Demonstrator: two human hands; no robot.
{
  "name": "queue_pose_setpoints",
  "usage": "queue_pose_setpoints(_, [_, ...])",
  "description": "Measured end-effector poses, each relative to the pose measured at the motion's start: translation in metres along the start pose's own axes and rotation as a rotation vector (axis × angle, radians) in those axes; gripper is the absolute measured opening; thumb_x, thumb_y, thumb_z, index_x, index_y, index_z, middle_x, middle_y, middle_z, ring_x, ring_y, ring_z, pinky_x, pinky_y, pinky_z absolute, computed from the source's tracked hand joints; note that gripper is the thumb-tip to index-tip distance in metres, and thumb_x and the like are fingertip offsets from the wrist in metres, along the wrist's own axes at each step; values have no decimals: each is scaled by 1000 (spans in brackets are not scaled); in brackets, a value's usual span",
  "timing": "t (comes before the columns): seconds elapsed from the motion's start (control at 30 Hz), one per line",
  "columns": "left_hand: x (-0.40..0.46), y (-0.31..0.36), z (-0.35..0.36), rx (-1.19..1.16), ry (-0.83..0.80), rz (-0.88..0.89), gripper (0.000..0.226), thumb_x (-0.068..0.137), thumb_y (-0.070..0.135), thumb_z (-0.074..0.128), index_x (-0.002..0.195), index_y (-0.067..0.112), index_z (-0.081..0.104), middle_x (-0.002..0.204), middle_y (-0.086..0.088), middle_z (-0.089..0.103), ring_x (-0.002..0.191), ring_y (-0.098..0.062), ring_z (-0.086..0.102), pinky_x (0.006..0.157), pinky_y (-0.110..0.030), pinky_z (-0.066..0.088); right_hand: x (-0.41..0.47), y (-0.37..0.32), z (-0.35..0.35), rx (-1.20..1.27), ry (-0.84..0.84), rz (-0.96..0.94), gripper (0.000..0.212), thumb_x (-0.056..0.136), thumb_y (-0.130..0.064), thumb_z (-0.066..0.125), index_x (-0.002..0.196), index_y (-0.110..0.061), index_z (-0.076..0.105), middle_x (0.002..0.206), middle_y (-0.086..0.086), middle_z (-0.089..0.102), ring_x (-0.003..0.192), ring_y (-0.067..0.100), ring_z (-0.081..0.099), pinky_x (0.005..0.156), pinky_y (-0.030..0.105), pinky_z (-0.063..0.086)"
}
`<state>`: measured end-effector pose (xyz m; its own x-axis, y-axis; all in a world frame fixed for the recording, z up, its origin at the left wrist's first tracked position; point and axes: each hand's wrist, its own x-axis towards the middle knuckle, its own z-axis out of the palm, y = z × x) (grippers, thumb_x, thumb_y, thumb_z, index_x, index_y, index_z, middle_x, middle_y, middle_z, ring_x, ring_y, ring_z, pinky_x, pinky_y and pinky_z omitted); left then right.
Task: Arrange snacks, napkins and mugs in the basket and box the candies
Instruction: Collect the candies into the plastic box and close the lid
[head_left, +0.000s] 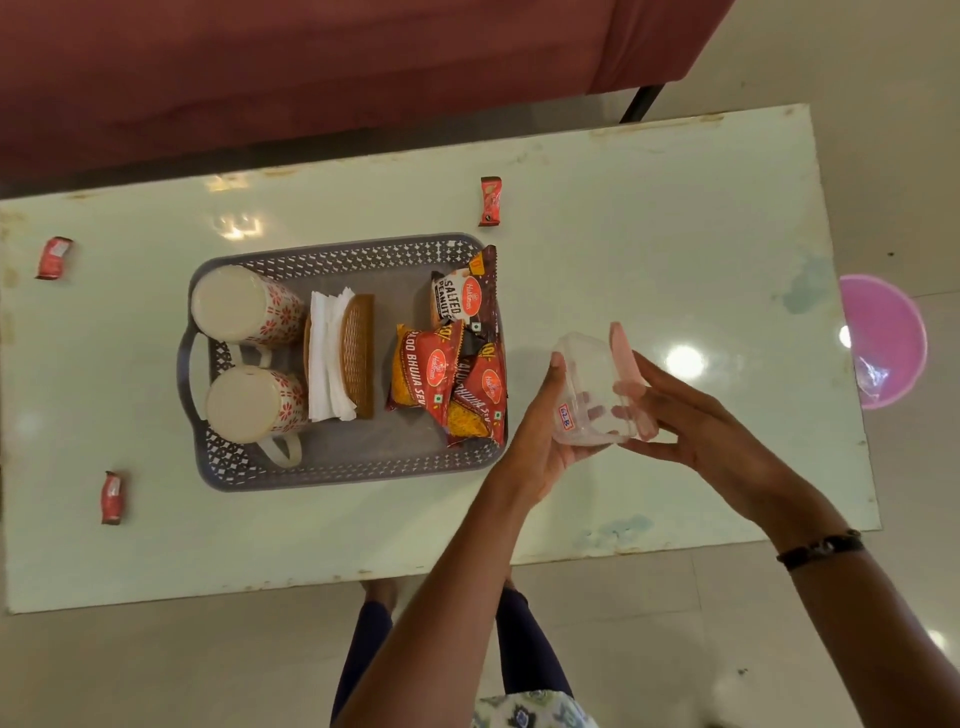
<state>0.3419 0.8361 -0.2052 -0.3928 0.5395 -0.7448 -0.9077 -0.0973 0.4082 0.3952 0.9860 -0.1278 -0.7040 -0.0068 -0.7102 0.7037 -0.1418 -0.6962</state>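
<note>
A grey basket (332, 470) in the middle of the table holds two upside-down patterned mugs (244, 306) (249, 402), white napkins (326, 358) in a brown holder (358, 353), and red snack packets (457, 364). Three red candies lie loose on the table: one beyond the basket (490, 201), one far left (53, 258), one near left (112, 497). Right of the basket, my left hand (540, 431) holds a clear plastic box (592, 389) from below. My right hand (691, 415) grips its pink lid (631, 374), which is tilted up off the box.
The pale table (675, 234) ends near my legs. A maroon sofa (311, 67) stands beyond the far edge. A pink bin (883, 343) sits on the floor past the table's right end.
</note>
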Motion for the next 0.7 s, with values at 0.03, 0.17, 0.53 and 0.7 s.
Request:
queue_pose_setpoints(0.03, [3,2,3,66,-6,-3,99,43,75,71,127,26,50,109,0,67,102,-17,66,85,-43,56,1,1,-1,-16,18,-1,64,73,-57,63,134,-49,43,132,-10,58,121,12,56,102,44,47])
queue_pose_setpoints(0.17, [13,6,11,120,74,23,76,57,55,74,124,27,50,117,-3,64,110,-23,62,91,-49,52,8,3,-2,-41,24,3,53,82,-43,56,134,-48,43,134,-10,56,121,9,56,101,40,48])
queue_pose_setpoints(0.53, [40,21,21,138,255,29,26,87,32,56,111,21,53,124,-8,61,109,-20,60,87,-44,54,44,26,-53,669,255,41,48,94,-36,46,136,-12,46,134,20,54,121,31,56,93,48,52])
queue_pose_setpoints(0.7, [58,40,39,230,229,33,22,87,32,54,107,24,54,120,-6,56,111,-20,56,86,-43,54,62,32,-83,884,433,8,48,91,-38,46,132,-13,51,132,17,57,121,35,56,94,53,49])
